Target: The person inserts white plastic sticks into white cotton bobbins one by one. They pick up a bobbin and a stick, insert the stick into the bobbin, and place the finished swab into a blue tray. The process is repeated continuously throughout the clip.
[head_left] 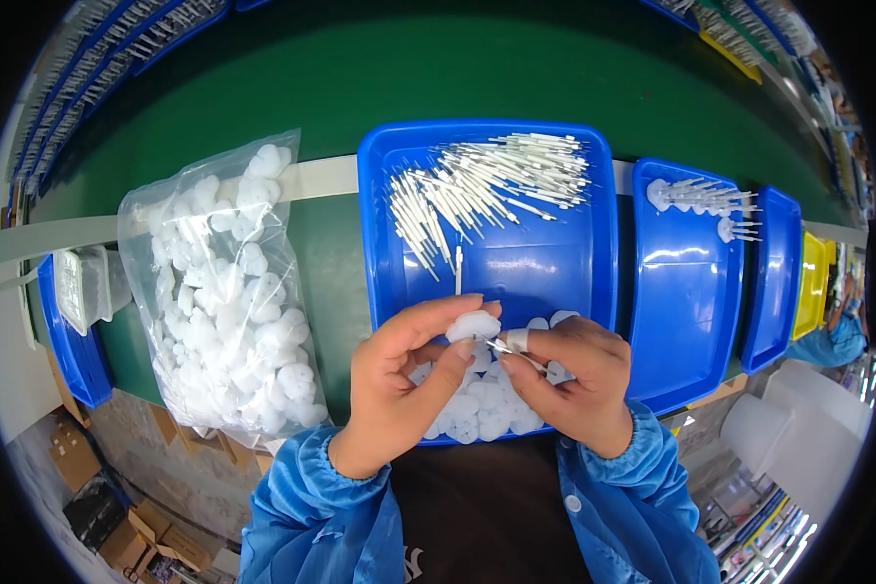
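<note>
My left hand point(399, 375) pinches a rounded, translucent white plastic piece point(473, 326) between thumb and fingertips. My right hand point(584, 380), with a white band round a finger, grips a thin rod point(518, 356) whose metal tip meets the piece; whether it has gone in, I cannot tell. Both hands are over the near part of a large blue tray point(605, 263). Below them lies a pile of similar white pieces point(482, 414), partly hidden by my hands. Many slim white rods point(496, 180) lie at the tray's far side. One rod point(458, 271) points toward my left fingertips, its lower end hidden.
At left, a clear plastic bag point(229, 302) bulges with white pieces. A second blue tray point(686, 282) at right holds white pieces with rods in them. Beyond it are another blue tray point(774, 292) and a yellow one point(812, 282). Another person's blue sleeve point(832, 341) shows far right.
</note>
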